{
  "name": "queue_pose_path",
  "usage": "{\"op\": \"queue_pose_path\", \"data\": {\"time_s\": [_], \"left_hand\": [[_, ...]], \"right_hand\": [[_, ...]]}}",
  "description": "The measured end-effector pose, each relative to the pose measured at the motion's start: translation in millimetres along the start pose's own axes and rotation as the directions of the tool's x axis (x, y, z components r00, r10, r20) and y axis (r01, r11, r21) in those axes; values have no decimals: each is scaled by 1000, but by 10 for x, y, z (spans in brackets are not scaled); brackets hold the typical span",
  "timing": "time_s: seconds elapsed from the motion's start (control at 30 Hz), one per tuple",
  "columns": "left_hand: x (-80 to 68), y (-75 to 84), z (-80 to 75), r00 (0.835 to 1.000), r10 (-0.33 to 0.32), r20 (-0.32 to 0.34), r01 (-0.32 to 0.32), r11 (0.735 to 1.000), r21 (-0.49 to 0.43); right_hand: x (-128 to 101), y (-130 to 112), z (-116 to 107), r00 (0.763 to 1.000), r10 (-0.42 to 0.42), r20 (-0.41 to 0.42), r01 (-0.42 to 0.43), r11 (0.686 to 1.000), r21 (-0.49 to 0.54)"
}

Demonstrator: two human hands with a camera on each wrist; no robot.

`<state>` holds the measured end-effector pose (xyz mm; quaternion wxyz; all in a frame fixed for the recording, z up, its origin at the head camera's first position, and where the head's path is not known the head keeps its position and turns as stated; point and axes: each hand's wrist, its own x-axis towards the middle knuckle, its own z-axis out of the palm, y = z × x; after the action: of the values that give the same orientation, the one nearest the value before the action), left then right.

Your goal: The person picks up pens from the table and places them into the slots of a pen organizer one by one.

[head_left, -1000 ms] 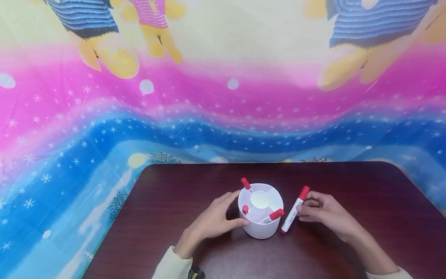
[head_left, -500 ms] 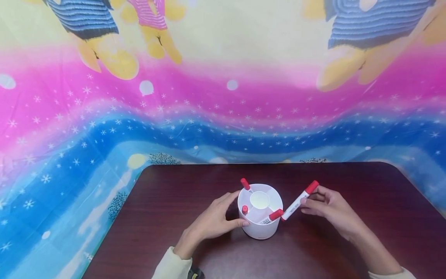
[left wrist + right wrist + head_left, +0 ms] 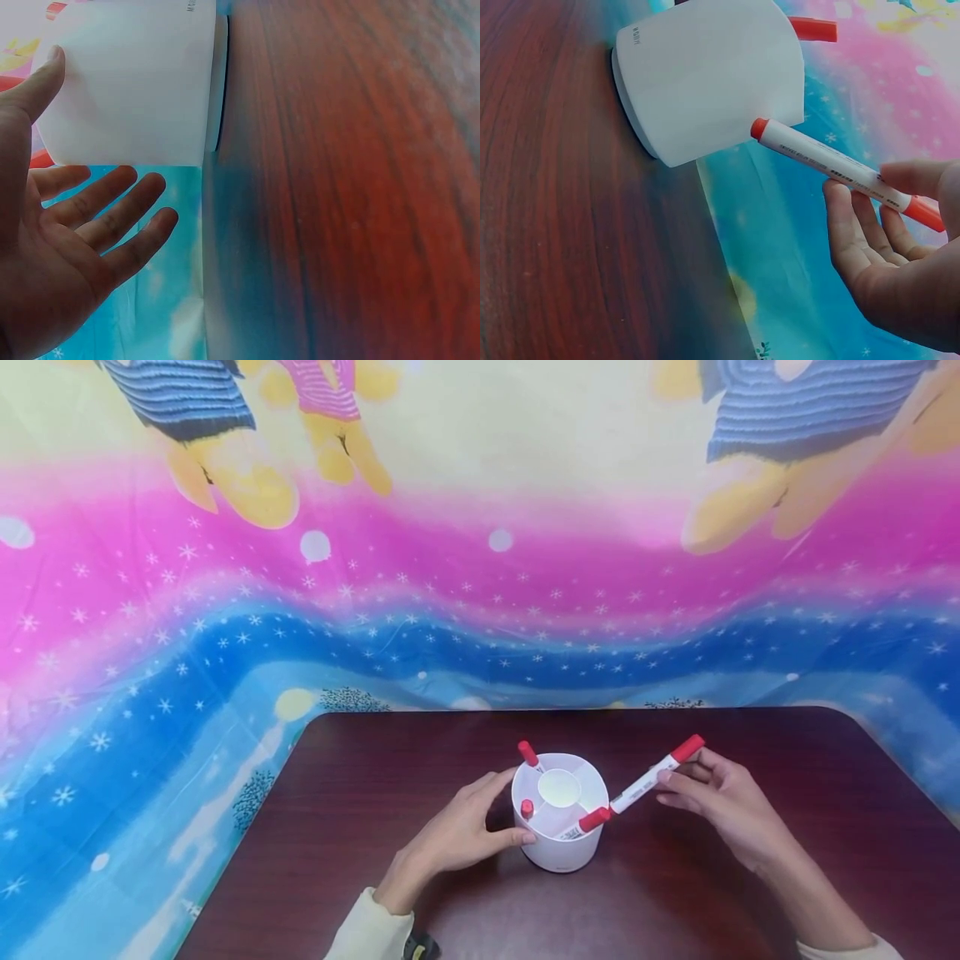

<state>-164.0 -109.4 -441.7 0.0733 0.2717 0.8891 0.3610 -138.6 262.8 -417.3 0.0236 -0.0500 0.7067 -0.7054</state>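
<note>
A round white pen holder [image 3: 561, 852] with a centre cup and divided compartments stands on the table. Three red-capped markers lean inside it: one at the back left [image 3: 528, 754], one at the front left [image 3: 527, 810], and one at the front right [image 3: 592, 819]. My left hand [image 3: 457, 831] holds the holder's left side, thumb [image 3: 46, 79] against the wall, other fingers spread round the far side. To the right, my right hand [image 3: 723, 802] pinches a white marker [image 3: 829, 163] with a red cap. It tilts in the air, its lower end close to the holder's right rim; contact is unclear.
The dark reddish wooden table [image 3: 337, 785] has rounded far corners. Behind it hangs a colourful cloth [image 3: 450, 577] with bears and snowflakes. A black band [image 3: 422, 946] shows at the left wrist, by a cream sleeve [image 3: 372, 931].
My right hand has moved up and to the right, tilting the marker flatter, and its lower end has risen to about rim height. My left hand and the pen holder stay nearly still.
</note>
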Motion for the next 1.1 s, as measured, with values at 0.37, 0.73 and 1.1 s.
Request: {"op": "queue_pose_path", "data": {"time_s": [0.37, 0.73, 1.1], "left_hand": [[3, -4, 0, 1000, -6, 0, 6, 1000, 1], [6, -10, 18, 1000, -10, 3, 10, 1000, 6], [-7, -15, 14, 1000, -11, 2, 11, 1000, 1]], "right_hand": [[-5, -51, -14, 998, -70, 0, 70, 994, 84], [-35, -115, -20, 997, -82, -17, 83, 994, 74], [-14, -209, 26, 992, -122, -10, 123, 992, 30]]}}
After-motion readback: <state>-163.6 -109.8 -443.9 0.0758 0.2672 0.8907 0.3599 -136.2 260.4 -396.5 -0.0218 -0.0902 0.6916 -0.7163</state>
